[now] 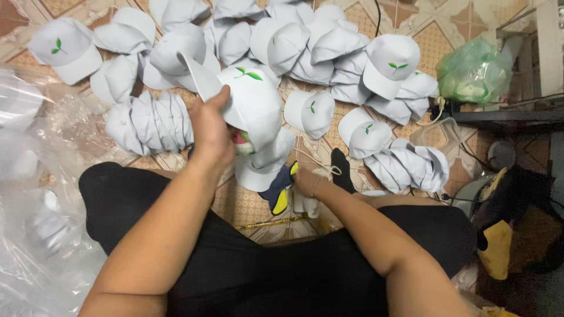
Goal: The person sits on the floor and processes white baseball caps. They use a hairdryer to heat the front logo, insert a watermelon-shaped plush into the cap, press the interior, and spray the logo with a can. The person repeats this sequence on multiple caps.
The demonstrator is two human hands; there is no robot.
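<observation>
left hand (210, 130): gripping the white cap (254, 105) at the brim, holding it up over the lap
right hand (306, 183): lying low on white cloth (305, 202), can't tell how tightly it's closing
step: looks like handling one cap at a time
next: probably needs a steady second hand
around: cap piles (329, 44) covering the floor's far edge, green bag (474, 70) sitting at the far right corner

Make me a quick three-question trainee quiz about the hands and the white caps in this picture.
1. True or false: the left hand grips a white fabric cap with a green leaf emblem.
2. What is the right hand nearest to? A: green plastic bag; B: navy and yellow item.
3. What surface do the caps lie on?

Key: 1 true; 2 B; 3 the patterned tile floor.
</observation>
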